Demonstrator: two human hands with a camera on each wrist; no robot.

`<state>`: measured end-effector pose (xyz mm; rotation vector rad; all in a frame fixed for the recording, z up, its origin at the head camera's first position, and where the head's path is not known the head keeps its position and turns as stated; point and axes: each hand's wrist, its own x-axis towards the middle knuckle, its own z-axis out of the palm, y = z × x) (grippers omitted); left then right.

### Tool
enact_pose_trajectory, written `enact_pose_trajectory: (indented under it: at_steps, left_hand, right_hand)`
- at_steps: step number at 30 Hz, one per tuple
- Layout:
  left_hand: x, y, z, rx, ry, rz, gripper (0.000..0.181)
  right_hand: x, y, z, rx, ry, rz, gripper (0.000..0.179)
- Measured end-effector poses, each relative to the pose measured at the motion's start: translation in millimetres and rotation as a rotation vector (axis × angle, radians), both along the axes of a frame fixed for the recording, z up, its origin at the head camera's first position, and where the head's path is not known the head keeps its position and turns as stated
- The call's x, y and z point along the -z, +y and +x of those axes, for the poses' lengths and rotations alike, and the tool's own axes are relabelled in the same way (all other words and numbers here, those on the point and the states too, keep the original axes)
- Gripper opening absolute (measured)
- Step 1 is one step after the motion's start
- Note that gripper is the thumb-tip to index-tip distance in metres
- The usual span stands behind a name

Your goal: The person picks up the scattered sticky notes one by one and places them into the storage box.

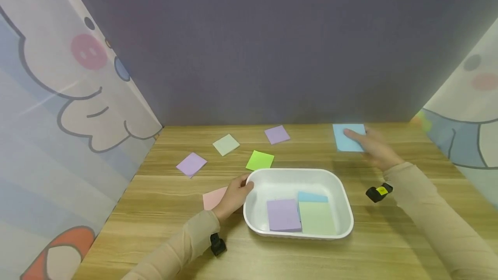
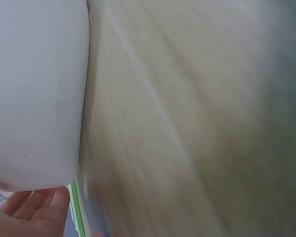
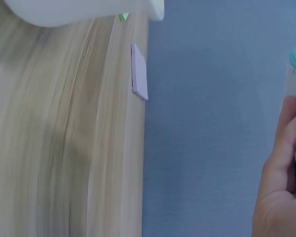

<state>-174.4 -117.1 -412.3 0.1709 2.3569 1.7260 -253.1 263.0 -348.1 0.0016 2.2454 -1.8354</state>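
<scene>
My left hand (image 1: 234, 197) grips the left rim of a white plastic basin (image 1: 346, 204), thumb over the edge and fingers outside; the left wrist view shows those fingers (image 2: 52, 210) against the basin wall (image 2: 37, 94). Inside the basin lie a purple sticky-note pad (image 1: 284, 215), a pale green pad (image 1: 317, 218) and a blue pad (image 1: 311, 197) partly hidden behind it. Off to the right, my right hand (image 1: 375, 146) holds a light blue sticky-note pad (image 1: 342, 141), thumb on its face. In the right wrist view that hand (image 3: 281, 182) has the pad at the frame's edge.
Beyond the basin lie a bright green pad (image 1: 260, 160), a pale green pad (image 1: 226, 144) and two purple pads (image 1: 277, 135). A pink pad (image 1: 214, 198) sits partly behind my left hand. A dark grey panel (image 1: 280, 46) bounds the wooden table's (image 1: 155, 228) far edge.
</scene>
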Motion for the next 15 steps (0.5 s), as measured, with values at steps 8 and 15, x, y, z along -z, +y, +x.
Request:
enact_pose_trajectory:
  at_steps: [8,15]
  left_hand:
    - [-14.7,1.6,7.7,0.002,0.014,-0.023,0.04]
    - [-14.1,1.5,7.2,0.006,0.009,-0.023,0.039]
  right_hand:
    - [-3.2,-2,5.7,0.017,-0.022,-0.174,0.027]
    - [-10.5,-5,10.9,-0.012,-0.041,-0.254,0.027]
